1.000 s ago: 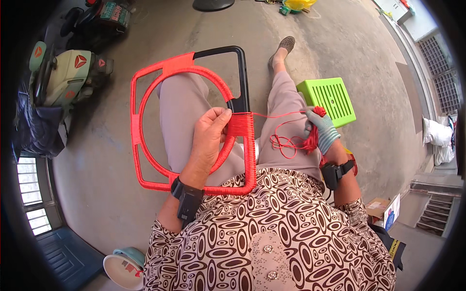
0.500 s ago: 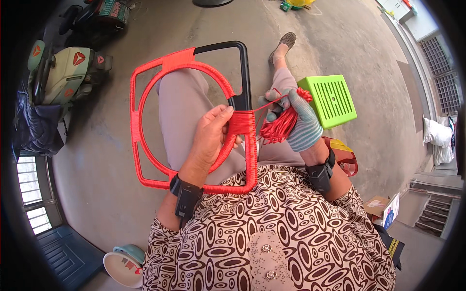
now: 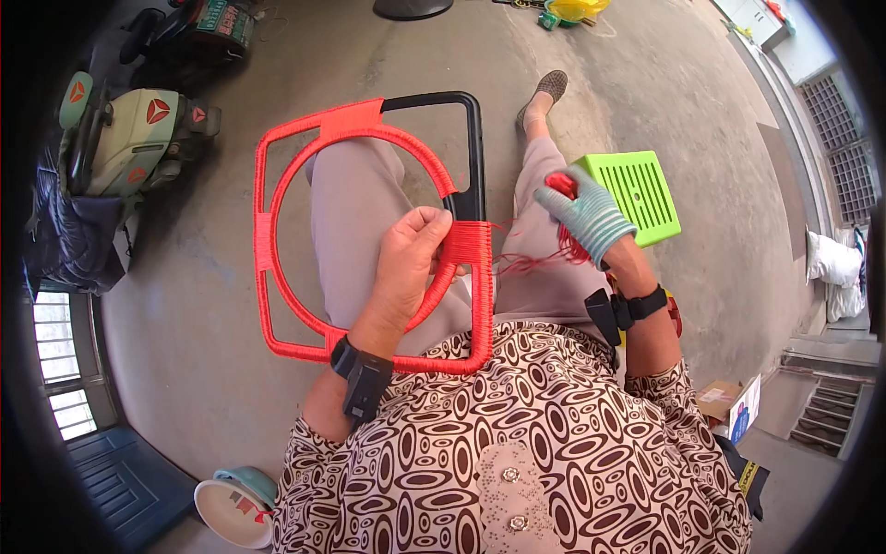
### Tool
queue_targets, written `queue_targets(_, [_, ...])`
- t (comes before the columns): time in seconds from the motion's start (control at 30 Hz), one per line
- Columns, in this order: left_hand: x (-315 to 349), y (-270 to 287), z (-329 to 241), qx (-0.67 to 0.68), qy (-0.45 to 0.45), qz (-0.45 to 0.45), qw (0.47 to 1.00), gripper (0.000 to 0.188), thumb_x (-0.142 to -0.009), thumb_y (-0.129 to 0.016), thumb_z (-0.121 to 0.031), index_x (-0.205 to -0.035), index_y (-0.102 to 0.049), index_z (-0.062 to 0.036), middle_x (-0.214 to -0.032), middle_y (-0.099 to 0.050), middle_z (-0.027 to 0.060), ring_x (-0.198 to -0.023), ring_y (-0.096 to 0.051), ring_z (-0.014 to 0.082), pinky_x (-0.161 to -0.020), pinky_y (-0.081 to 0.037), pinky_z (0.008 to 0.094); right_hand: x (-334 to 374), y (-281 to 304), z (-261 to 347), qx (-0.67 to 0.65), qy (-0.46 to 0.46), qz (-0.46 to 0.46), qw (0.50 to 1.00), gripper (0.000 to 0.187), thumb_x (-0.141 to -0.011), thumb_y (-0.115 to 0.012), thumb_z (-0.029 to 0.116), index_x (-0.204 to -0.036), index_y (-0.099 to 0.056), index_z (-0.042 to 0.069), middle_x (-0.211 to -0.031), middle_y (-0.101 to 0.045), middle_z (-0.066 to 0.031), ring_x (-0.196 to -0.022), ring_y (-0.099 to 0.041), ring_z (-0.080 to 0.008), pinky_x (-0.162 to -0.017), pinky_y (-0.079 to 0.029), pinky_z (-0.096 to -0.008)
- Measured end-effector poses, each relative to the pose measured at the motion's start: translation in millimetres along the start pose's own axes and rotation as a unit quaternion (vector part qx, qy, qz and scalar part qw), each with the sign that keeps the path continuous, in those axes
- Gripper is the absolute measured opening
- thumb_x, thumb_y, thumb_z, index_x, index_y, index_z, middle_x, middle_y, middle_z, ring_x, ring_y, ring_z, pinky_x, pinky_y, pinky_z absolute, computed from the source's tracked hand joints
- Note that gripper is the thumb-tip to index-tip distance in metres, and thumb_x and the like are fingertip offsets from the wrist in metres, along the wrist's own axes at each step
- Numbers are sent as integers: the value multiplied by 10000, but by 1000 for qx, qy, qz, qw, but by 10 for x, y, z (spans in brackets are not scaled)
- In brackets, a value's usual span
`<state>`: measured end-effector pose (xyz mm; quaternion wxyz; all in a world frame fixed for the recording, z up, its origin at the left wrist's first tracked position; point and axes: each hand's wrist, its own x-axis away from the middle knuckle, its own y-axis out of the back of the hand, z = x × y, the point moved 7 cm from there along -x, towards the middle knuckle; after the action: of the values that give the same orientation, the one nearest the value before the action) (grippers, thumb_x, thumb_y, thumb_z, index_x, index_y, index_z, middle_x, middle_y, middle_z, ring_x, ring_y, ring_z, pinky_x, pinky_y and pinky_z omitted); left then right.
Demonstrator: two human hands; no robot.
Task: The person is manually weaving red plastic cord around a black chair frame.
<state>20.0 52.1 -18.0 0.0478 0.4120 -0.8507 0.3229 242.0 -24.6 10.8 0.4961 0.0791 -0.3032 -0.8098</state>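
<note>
A rectangular frame with a ring inside [image 3: 482, 319] rests over my lap. Red cord is wound tightly round most of it, while its upper right corner shows bare black. My bare left hand [image 3: 413, 258] pinches the frame where ring and right side meet, thumb against the red winding. To the right, my right hand [image 3: 589, 214], in a striped grey-green glove, is closed round a bundle of red cord [image 3: 560, 184]. Some of that bundle hangs below the palm, and loose strands [image 3: 531, 263] trail toward the frame's right side. The glove hides much of the bundle.
Just beyond my right hand stands a slotted green plastic stool [image 3: 637, 189]. A scooter [image 3: 143, 138] is parked at the left. Basins [image 3: 217, 517] lie at the lower left, and a cardboard box [image 3: 720, 399] sits at the lower right. White bags [image 3: 831, 258] lie along the right wall.
My right hand has moved right with the red cord bundle and turned its back upward. The strands toward the frame now hang slack. Frame and left hand have shifted slightly right and down.
</note>
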Motion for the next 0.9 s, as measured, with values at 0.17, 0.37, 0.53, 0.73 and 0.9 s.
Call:
queue_targets(0.17, [48,-94,-229,-33,-90,-34,995,281,-951,-509,-239,-1124,-511,-17,-958,-601,54,-821,-570,80,-659,-489,225,319,-117,1147,133,391,-122,902,238,-724,-615,69,-956,-582,22,-818,-609,-123,-756,-613,-266,-705,-493,-326])
queue_targets(0.37, [93,-31,-331,-154,-211,-82,962,223,-898,-531,-32,-1113,-520,29,-991,-596,61,-867,-560,94,-758,-465,224,572,-424,1494,250,582,-179,753,303,-718,-639,124,-1006,-603,34,-984,-623,-91,-894,-613,-270,-765,-493,-322])
queue_targets(0.53, [29,100,-208,-121,-164,-95,974,237,-847,-509,19,-1080,-552,24,-976,-615,53,-848,-571,100,-747,-459,239,309,17,755,-65,276,-114,952,214,-811,-647,187,-931,-643,9,-843,-641,-73,-788,-611,-160,-712,-477,-267])
queue_targets(0.73, [-1,89,-76,-55,-97,-60,992,162,-826,-533,4,-965,-615,-12,-913,-628,30,-832,-588,93,-746,-477,240,142,-474,325,-204,95,93,970,243,-867,-599,184,-1009,-651,-6,-815,-647,-51,-777,-586,-92,-696,-473,-244])
queue_targets(0.9, [-64,32,55,88,-11,1,996,142,-859,-566,-67,-987,-617,-35,-923,-650,54,-807,-616,132,-719,-502,276,160,-864,179,-244,12,266,932,364,-921,-516,208,-1201,-528,-24,-934,-645,-88,-812,-622,-141,-729,-520,-270])
